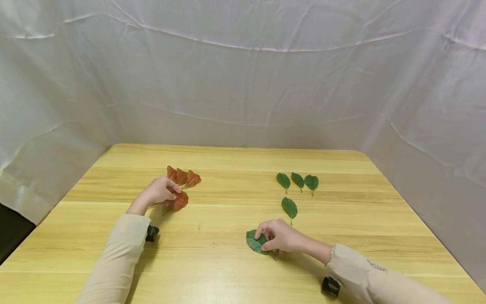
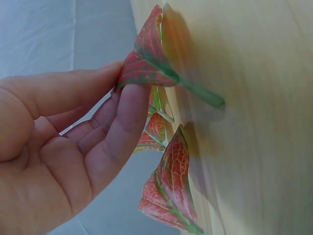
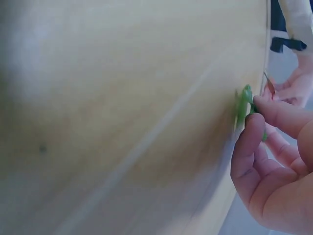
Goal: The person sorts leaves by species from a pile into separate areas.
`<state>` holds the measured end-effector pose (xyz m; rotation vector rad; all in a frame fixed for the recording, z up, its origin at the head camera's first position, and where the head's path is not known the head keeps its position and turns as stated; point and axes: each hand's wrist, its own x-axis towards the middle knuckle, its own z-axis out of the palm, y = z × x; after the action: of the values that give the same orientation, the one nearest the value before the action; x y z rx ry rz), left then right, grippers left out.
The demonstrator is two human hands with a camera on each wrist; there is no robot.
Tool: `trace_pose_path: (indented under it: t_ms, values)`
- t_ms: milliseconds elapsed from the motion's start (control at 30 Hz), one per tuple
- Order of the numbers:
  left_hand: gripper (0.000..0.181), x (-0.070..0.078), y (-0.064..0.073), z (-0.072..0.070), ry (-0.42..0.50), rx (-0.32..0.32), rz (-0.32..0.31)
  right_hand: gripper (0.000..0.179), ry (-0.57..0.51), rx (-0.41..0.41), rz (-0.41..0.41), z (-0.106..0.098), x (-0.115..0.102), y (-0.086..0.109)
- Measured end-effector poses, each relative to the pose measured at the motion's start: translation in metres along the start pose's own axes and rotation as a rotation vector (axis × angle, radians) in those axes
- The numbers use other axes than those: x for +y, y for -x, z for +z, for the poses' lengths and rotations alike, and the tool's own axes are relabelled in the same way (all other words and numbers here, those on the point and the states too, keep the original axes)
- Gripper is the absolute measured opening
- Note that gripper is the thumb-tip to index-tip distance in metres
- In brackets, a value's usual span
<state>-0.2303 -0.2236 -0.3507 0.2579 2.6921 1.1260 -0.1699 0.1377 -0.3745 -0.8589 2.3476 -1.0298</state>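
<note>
My left hand [image 1: 157,192] pinches a red leaf [image 1: 180,202] with green veins by its edge, between thumb and fingers. In the left wrist view that leaf [image 2: 146,63] is folded along its midrib, its green stem pointing at the table. Three more red leaves [image 1: 193,179] lie in an overlapping row just beyond this hand. Toward the front middle, my right hand [image 1: 282,236] holds a green, saw-edged leaf [image 1: 255,242] between thumb and forefinger, close over the tabletop. The right wrist view shows this green leaf [image 3: 243,106] nearly edge-on, partly hidden by the fingertips.
Three green leaves [image 1: 297,180] form a row at the back right of the wooden table [image 1: 228,169], and a single green leaf [image 1: 290,207] lies in front of them. Pale cloth [image 1: 243,93] hangs around the table's back and sides. Small dark specks dot the wood near the middle.
</note>
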Motion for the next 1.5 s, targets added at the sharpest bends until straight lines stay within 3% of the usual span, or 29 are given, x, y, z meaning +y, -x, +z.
trace_pose_path:
  t_ms: [333,533,933,1200,1500]
  values:
    - [0.016,0.000,0.000,0.000,-0.009,0.006,-0.009,0.011,-0.083,0.133,-0.009,-0.019,0.009,0.007]
    - [0.015,0.000,-0.001,0.001,-0.018,0.008,-0.023,0.012,-0.139,0.224,0.035,-0.032,0.018,0.013]
    - [0.016,0.000,-0.002,0.001,-0.020,0.005,-0.019,0.020,-0.140,0.449,0.114,-0.066,0.033,0.029]
    - [0.015,0.000,-0.002,0.001,-0.025,0.007,-0.028,0.023,-0.114,0.509,0.173,-0.082,0.051,0.035]
    - [0.015,0.000,-0.001,0.001,-0.025,0.004,-0.025,0.022,-0.066,0.495,0.269,-0.089,0.065,0.038]
